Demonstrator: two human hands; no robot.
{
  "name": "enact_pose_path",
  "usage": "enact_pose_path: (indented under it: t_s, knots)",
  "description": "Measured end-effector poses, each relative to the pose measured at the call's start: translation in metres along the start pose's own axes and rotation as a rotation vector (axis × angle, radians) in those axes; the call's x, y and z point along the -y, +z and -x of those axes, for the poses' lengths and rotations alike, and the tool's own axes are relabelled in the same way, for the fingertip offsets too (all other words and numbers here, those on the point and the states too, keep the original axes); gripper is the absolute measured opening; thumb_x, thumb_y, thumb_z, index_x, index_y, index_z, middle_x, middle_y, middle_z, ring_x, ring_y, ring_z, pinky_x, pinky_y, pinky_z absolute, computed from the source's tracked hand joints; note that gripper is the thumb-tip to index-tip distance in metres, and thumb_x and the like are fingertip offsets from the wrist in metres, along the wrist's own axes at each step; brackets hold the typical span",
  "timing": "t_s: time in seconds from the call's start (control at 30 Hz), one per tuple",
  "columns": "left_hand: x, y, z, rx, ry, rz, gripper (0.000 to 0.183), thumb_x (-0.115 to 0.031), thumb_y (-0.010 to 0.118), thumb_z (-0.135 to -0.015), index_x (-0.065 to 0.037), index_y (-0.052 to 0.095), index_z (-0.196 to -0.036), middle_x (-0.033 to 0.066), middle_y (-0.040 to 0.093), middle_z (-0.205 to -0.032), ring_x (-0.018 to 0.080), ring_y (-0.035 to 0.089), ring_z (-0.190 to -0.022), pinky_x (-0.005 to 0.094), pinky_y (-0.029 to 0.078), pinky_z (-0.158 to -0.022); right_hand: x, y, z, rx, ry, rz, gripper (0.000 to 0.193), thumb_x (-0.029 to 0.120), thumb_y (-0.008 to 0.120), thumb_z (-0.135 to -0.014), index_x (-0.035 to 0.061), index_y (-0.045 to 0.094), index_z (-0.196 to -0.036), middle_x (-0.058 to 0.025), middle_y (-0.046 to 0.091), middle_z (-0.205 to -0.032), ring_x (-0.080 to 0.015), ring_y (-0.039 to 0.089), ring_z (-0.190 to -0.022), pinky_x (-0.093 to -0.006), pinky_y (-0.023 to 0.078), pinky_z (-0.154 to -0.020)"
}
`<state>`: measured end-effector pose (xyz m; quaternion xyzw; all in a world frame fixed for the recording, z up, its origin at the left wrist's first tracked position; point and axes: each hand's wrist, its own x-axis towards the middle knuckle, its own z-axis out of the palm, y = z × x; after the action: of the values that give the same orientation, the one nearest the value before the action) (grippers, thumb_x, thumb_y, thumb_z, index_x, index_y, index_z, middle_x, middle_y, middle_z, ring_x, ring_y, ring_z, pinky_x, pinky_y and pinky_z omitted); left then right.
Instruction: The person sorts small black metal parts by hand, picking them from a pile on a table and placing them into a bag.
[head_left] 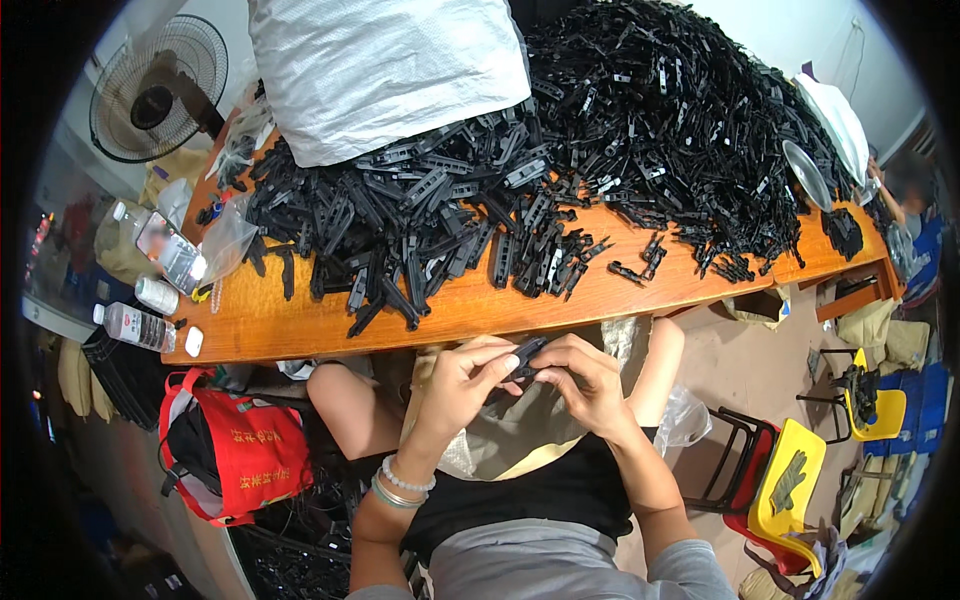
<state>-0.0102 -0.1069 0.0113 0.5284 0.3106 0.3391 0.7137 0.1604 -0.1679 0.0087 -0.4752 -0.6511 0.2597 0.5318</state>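
Both of my hands meet just in front of the table edge, above my lap. A small black plastic part (526,356) is pinched between them. My left hand (468,382) grips its left end with thumb and fingers. My right hand (588,384) closes on its right end, the fingertips partly hiding the part. On the wooden table ahead lies a heap of longer black plastic parts (425,190). To its right rises a much larger pile of slim black parts (690,130). An open woven sack (520,435) sits between my knees, below my hands.
A white woven sack (390,70) rests on the heap. At the table's left stand a water bottle (138,328), a propped phone (170,252) and a fan (155,105) behind. A red bag (235,450) is at lower left, a yellow chair (790,490) at right.
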Motion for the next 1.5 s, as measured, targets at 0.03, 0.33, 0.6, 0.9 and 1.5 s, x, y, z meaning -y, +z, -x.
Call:
enact_pose_path:
  t_s: [0.03,0.33,0.6,0.9,1.5]
  knots:
    - [-0.006,0.003,0.003,-0.003,-0.033,-0.061,0.031,-0.003,0.058,-0.089,0.007,0.053,-0.118,0.0074,0.063,-0.088,0.0127,0.062,-0.072,0.0254,0.054,-0.059,0.0,0.001,0.001,-0.017,-0.005,0.041,0.015,-0.007,0.065,-0.077,-0.0023,0.062,-0.091,-0.013,0.061,-0.083,-0.0251,0.061,-0.074,-0.0308,0.048,-0.065]
    - [-0.027,0.011,0.022,0.04,0.284,-0.681,0.034,-0.004,0.065,-0.082,0.004,0.055,-0.114,0.0185,0.064,-0.083,0.0318,0.065,-0.072,0.0355,0.05,-0.063,0.002,0.009,0.011,-0.085,0.004,-0.047,0.018,-0.005,0.069,-0.075,-0.0017,0.063,-0.092,-0.0114,0.061,-0.083,-0.019,0.058,-0.065,-0.0278,0.047,-0.061]
    - [-0.021,0.003,0.024,0.042,0.344,-0.686,0.031,-0.003,0.066,-0.08,0.004,0.057,-0.109,0.0191,0.065,-0.085,0.0327,0.065,-0.073,0.0363,0.05,-0.061,0.012,0.0,0.003,-0.087,-0.038,0.184,0.043,0.011,0.077,-0.069,0.0007,0.062,-0.108,-0.0159,0.058,-0.105,-0.0242,0.057,-0.088,-0.0331,0.046,-0.078]
    - [-0.012,0.002,0.026,0.063,0.43,-0.79,0.03,0.0,0.066,-0.078,0.003,0.057,-0.107,0.0174,0.063,-0.081,0.0306,0.064,-0.068,0.035,0.049,-0.058,0.003,0.001,0.004,0.015,-0.031,0.106,0.028,0.009,0.075,-0.069,0.0004,0.063,-0.093,-0.0113,0.063,-0.081,-0.0286,0.058,-0.075,-0.0352,0.045,-0.07]
    - [-0.005,-0.021,-0.024,-0.087,0.582,-0.913,0.011,-0.008,0.062,-0.085,-0.001,0.062,-0.093,0.0163,0.064,-0.079,0.0341,0.063,-0.07,0.0388,0.05,-0.059,-0.021,-0.004,0.01,0.188,0.2,0.054,0.013,0.005,0.067,-0.079,-0.0013,0.065,-0.09,-0.0141,0.063,-0.084,-0.0306,0.061,-0.077,-0.0354,0.048,-0.068]
